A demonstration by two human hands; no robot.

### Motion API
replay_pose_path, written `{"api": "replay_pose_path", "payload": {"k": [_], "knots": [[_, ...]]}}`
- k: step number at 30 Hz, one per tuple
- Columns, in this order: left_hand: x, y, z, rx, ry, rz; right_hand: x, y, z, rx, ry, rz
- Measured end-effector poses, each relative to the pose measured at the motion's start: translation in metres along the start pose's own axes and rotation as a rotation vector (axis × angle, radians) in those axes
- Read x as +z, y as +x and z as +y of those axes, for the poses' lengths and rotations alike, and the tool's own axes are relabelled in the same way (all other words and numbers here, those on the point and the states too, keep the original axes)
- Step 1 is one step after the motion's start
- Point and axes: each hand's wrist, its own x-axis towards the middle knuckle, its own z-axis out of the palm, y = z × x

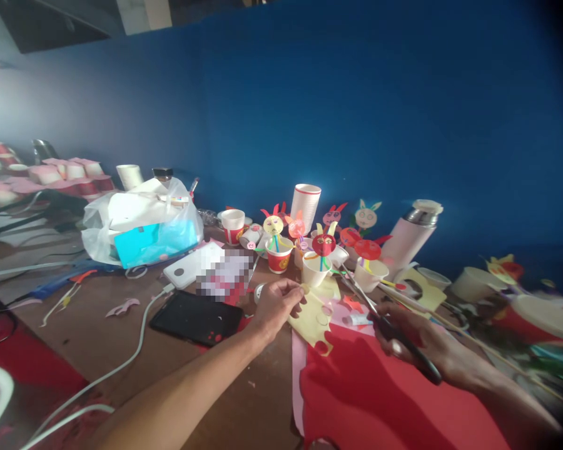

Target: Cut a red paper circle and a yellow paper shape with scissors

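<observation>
My left hand (278, 306) has its fingertips pinched together at the table's middle. A small pale yellow scrap of paper (305, 289) seems to be held at the fingertips. My right hand (425, 340) grips black-handled scissors (406, 347), seen nearly edge-on, their thin metal blades pointing up and left toward the cups. Between the hands lies a yellow paper sheet (309, 320) with cut-out holes, overlapping pink paper. A large red sheet (403, 400) spreads below my right hand. Just beyond stands a white paper cup (316, 270) with a red horned paper face (323, 247) above it.
More cups with paper faces, such as a red cup (278, 257), stand behind. A pink thermos (409, 240) leans at right. Left are a black phone (196, 317), a white power bank (193, 265) with cable, and a plastic bag (101, 228). A blue partition (356, 112) rises behind.
</observation>
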Motion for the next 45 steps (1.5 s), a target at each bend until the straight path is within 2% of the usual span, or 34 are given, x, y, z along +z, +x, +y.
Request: {"api": "replay_pose_path", "payload": {"k": [3, 8, 16, 23, 29, 36, 40, 45], "knots": [[-0.001, 0.001, -0.002, 0.009, 0.001, -0.004, 0.002, 0.001, 0.0, -0.044, -0.006, -0.014], [-0.004, 0.005, -0.001, 0.032, -0.048, 0.05, 0.015, 0.008, 0.004, 0.069, -0.167, -0.011], [-0.006, 0.009, -0.005, 0.038, -0.031, 0.1, 0.021, 0.021, -0.004, 0.002, -0.402, -0.017], [-0.005, 0.008, -0.004, 0.066, 0.023, 0.104, 0.011, -0.017, 0.034, 0.062, -0.501, 0.02], [-0.003, 0.005, -0.002, 0.061, 0.027, 0.075, 0.001, -0.057, 0.056, 0.13, -0.633, -0.011], [-0.002, 0.003, -0.002, 0.058, 0.027, 0.038, -0.007, -0.083, 0.091, 0.066, -0.767, -0.003], [-0.002, 0.004, -0.006, 0.053, 0.03, 0.025, -0.004, -0.085, 0.092, 0.027, -0.847, 0.0], [-0.003, 0.005, -0.008, 0.044, 0.042, -0.017, 0.009, -0.081, 0.073, -0.006, -0.965, 0.046]]}}
